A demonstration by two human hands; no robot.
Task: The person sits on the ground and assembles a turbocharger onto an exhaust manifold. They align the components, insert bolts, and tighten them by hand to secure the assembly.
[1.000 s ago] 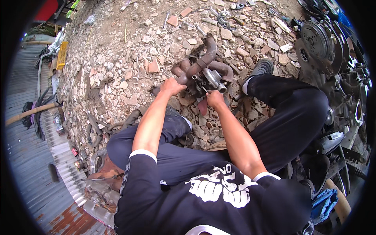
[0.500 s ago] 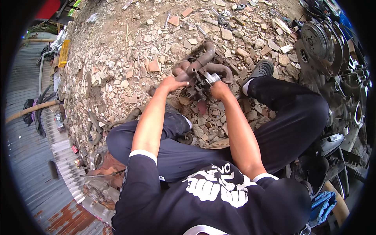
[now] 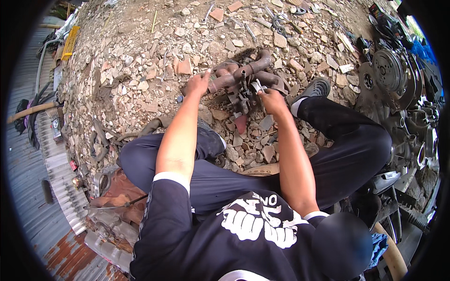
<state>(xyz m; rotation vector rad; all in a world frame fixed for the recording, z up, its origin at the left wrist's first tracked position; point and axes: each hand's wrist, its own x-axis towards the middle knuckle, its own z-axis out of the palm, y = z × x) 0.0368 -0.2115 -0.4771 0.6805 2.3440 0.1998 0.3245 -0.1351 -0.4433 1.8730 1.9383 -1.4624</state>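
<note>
A rusty brown exhaust manifold [image 3: 229, 80] with several bent pipes lies on the rubble in front of me, between my feet. My left hand [image 3: 197, 85] is closed around its left pipe end, the thumb raised. A dark, greasy metal assembly [image 3: 241, 98] sits against the manifold's near side; whether the two are joined I cannot tell. On its right, my right hand [image 3: 273, 100] grips a bright silvery metal piece [image 3: 257, 85], which is partly covered by my fingers. A reddish flat piece [image 3: 241, 123] shows just below the assembly.
Broken stone and tile cover the ground. A wrench [image 3: 209, 12] and other loose tools lie farther off. On the right stand piled engine parts and a round drum-like disc [image 3: 388, 70]. Corrugated sheet metal [image 3: 28, 173] runs along the left, and my shoe [image 3: 315, 89] is close to the manifold.
The manifold has turned slightly, its pipes now lying more to the right. My left hand has shifted outward with its thumb lifted; my right hand stays on the silvery piece. The view has tilted a little.
</note>
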